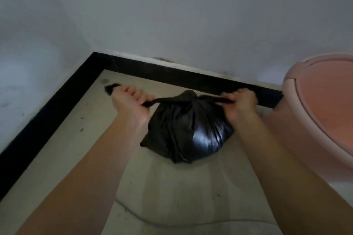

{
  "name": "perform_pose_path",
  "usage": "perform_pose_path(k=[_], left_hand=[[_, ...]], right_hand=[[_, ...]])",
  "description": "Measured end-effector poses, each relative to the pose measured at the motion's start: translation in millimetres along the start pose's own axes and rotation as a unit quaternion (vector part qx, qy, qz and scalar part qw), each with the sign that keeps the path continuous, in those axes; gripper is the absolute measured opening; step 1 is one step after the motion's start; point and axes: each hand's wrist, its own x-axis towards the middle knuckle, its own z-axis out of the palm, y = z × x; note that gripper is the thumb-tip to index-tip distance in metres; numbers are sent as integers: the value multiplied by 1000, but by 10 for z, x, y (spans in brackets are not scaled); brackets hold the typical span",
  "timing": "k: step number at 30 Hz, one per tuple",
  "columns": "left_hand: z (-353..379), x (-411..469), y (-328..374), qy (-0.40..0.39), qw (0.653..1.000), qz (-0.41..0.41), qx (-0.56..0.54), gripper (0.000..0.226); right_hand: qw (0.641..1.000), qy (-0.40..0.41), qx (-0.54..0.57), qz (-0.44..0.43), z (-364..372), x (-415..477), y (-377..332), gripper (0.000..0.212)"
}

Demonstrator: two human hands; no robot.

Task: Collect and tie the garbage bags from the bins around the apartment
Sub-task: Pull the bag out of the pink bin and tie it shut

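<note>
A small, full black garbage bag (188, 131) sits on the pale floor in the middle of the view, near the room's corner. Its top is gathered into a knot with two twisted ends stretched out sideways. My left hand (129, 101) grips the left end, and the tip of that end sticks out past my fist. My right hand (239, 102) grips the right end close to the knot. Both ends are taut between my hands.
A pink bin (315, 112) with a lid stands at the right, close to my right forearm. A black skirting board (172, 74) runs along two white walls that meet in a corner at the upper left. The floor (181, 196) is beige and marked with dirt.
</note>
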Motion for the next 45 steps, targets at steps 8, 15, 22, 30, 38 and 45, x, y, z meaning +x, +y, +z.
perform_pose_path(k=[8, 15, 22, 30, 38, 45], left_hand=[[-158, 161, 64, 32, 992, 64, 99, 34], [-281, 174, -109, 67, 873, -13, 484, 94], [-198, 139, -126, 4, 787, 20, 616, 58], [-104, 151, -248, -153, 834, 98, 520, 41], [-130, 165, -491, -86, 738, 289, 604, 21], [1, 109, -571, -181, 752, 380, 507, 13]], right_hand=[[943, 1, -303, -137, -272, 197, 207, 33], [797, -77, -591, -95, -617, 239, 334, 119], [761, -33, -631, -145, -650, 290, 417, 57], [927, -121, -329, -135, -127, 3, 117, 36], [724, 3, -684, -89, -523, 183, 347, 62], [632, -89, -743, -199, -469, 200, 464, 59]])
